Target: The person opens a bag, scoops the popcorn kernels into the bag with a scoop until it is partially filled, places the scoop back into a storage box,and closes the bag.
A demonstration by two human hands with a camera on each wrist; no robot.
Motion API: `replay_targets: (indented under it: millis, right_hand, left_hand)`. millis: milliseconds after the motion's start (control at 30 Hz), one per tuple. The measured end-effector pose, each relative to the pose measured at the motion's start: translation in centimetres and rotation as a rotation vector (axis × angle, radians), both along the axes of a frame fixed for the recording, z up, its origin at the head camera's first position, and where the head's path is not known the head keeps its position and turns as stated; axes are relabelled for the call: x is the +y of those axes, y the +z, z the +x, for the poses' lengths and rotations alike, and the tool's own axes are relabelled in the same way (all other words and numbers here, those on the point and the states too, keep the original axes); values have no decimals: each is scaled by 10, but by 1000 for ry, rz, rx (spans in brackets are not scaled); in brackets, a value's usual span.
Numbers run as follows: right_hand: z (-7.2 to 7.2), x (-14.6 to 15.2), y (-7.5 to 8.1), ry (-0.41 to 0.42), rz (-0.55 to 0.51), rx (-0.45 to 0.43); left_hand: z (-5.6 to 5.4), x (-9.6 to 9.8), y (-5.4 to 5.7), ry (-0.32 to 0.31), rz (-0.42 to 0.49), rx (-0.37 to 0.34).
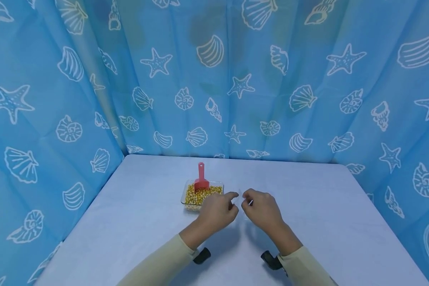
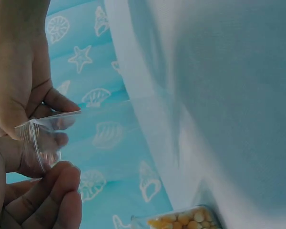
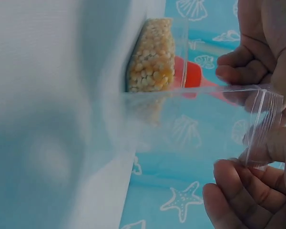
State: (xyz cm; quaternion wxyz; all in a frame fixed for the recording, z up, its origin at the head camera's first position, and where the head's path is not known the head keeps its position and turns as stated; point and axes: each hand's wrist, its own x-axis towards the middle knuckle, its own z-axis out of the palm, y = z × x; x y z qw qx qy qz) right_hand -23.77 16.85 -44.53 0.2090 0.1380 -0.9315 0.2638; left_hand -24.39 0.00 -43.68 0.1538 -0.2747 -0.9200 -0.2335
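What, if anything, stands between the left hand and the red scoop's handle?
Nothing visible does. The handle of the red scoop rises above the corn kernels and the container, farther from the person than the left hand. That hand is occupied, though: it pinches the clear bag.

I see the dish (image 3: 181, 43) on the counter (image 1: 146, 222), kernels (image 1: 196, 196) inside it, the scoop (image 1: 201, 184) in them. Right of the dish is the bag (image 3: 195, 119), between the nearer left hand (image 1: 218, 210) and the farther right hand (image 1: 262, 208); behind the dish, the curtain (image 1: 214, 99).
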Motion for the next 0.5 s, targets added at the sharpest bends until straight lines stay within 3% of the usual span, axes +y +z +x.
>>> replay_targets:
  millis: [267, 500]
  right_hand:
    - [2, -1, 8, 76, 20, 30]
    - [0, 7, 9, 43, 65, 40]
  left_hand:
    - [-3, 1, 6, 52, -39, 9]
    - [-7, -4, 8, 76, -40, 48]
